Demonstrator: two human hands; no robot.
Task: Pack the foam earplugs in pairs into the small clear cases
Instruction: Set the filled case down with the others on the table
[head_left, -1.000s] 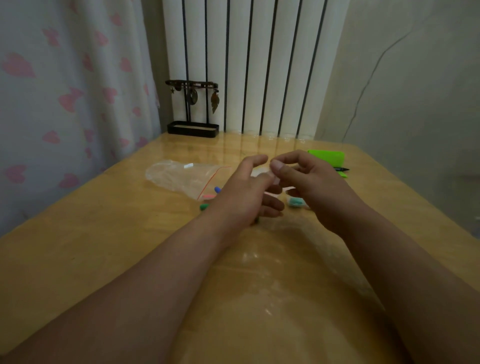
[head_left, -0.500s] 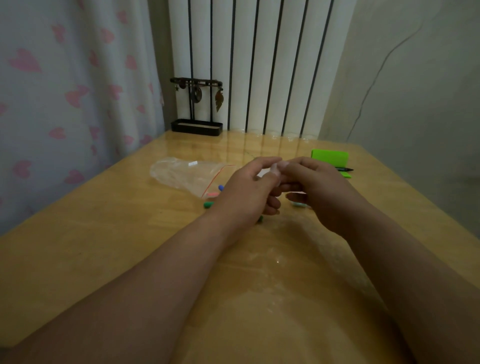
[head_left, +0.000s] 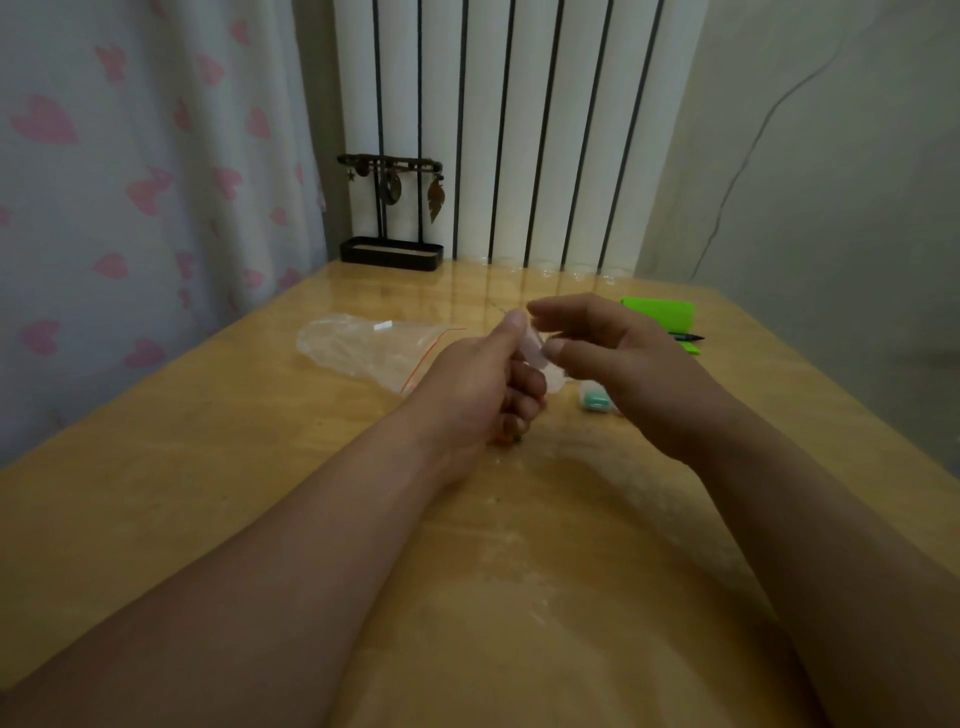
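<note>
Right hand (head_left: 618, 358) now spreads empty fingers beside the clear case (head_left: 537, 349) the left hand (head_left: 478, 387) grips; keep it level, seemingly open.

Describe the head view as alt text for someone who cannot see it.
Two hands meet above a wooden table: the left hand grips a small clear case and the right hand touches it with its thumb. On the table lie a clear bag, a teal earplug and a green box.

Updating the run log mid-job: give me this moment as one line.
left hand: grips small clear case | right hand: thumb at case, grip unclear | table: green-filled case lying
</note>
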